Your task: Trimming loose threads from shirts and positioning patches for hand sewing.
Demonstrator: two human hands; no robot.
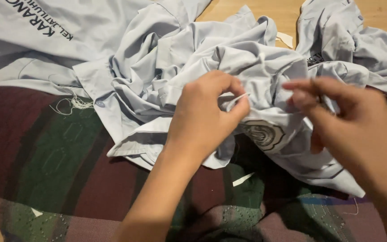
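A crumpled pale blue-grey shirt point(166, 67) lies over a dark red and green patterned cloth point(59, 161). My left hand point(204, 114) hovers over the shirt's middle, fingers pinched on a thin white thread point(237, 99). My right hand point(337, 116) is blurred at the right, with fingertips pinched together near the same thread; what it holds is unclear. A round embroidered badge point(261, 133) on the shirt sits just below and between both hands.
More pale shirts lie at the top left point(36, 40) and top right point(354, 45), with dark printed lettering. A tangle of loose white thread point(75, 104) lies by a shirt button. Wooden surface point(287, 13) shows at the top. Small white scraps dot the patterned cloth.
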